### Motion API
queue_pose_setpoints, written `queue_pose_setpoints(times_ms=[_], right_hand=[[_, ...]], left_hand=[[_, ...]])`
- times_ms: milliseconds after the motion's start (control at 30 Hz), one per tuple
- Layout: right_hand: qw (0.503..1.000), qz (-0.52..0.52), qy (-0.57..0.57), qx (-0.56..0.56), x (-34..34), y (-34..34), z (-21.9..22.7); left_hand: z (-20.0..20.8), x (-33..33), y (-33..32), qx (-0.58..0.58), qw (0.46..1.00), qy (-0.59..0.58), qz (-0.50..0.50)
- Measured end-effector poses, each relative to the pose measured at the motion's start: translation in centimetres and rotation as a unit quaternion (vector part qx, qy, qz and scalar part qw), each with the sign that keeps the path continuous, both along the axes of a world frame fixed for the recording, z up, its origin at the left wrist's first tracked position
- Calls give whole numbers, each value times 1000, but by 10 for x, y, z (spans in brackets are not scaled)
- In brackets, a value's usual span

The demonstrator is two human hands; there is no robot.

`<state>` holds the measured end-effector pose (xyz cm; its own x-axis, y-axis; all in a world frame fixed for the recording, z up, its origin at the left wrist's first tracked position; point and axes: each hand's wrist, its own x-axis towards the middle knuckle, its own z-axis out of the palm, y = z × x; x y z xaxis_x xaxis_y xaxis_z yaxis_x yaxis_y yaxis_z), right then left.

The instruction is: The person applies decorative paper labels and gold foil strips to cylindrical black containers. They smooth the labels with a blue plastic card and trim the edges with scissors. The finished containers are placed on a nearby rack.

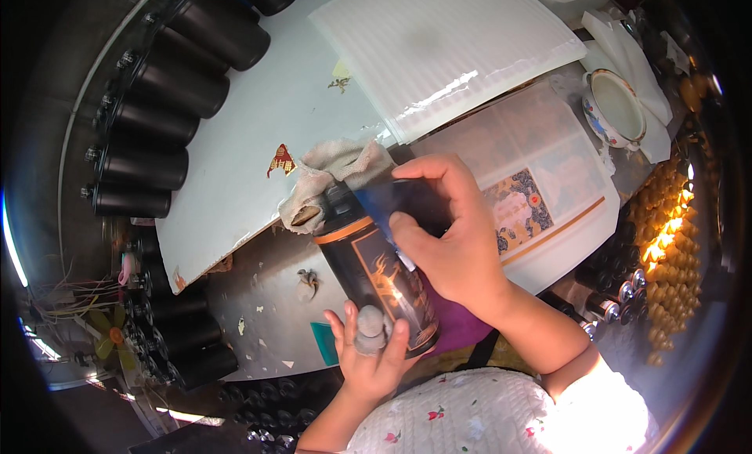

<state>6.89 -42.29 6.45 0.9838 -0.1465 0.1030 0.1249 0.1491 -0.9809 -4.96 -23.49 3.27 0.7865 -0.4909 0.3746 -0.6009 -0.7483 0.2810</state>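
A black cylindrical bottle (pixel 341 258) with a copper band and a copper-toned picture lies tilted in front of me, its neck end away from me. My left hand (pixel 376 364) supports its near end, with a grey cot on one finger. My right hand (pixel 462 246) pinches a dark blue flat piece (pixel 377 205), like a scraper, against the bottle's upper right side. The hand hides much of this piece. A crumpled beige cloth (pixel 341 162) lies by the bottle's neck end. To the right are backing sheets with a patterned decal (pixel 517 211).
Black cylinders (pixel 176 78) line the left side, with more below. A stack of white sheets (pixel 439 47) lies at the back. At the right stand a flowered enamel bowl (pixel 615 109) and many gold-coloured pieces (pixel 666 274). A red-gold scrap (pixel 281 161) lies on the white board.
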Motion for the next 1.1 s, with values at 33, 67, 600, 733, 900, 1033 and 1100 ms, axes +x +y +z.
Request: queue_pose_setpoints(times_ms=[33, 67, 600, 733, 900, 1033, 1100], right_hand=[[1000, -5, 1, 11, 1, -1, -2], [1000, -11, 2, 22, 1, -2, -2], [999, -27, -19, 17, 3, -4, -9], [999, -30, 6, 33, 5, -4, -9], [999, -13, -1, 50, 3, -1, -6], [1000, -9, -24, 11, 5, -4, -8], [1000, 1, 4, 23, 4, -5, -9]], left_hand=[[-7, 1, 3, -55, 998, -21, -7], [-24, -2, 12, -120, 993, 11, -10], [-15, 1, 2, 11, 998, -12, 64], [-5, 5, 3, 86, 995, -35, 33], [-24, 2, 10, -17, 997, -36, 60], [-6, 3, 0, 74, 993, -74, 61], [-8, -1, 4, 36, 996, -8, 83]])
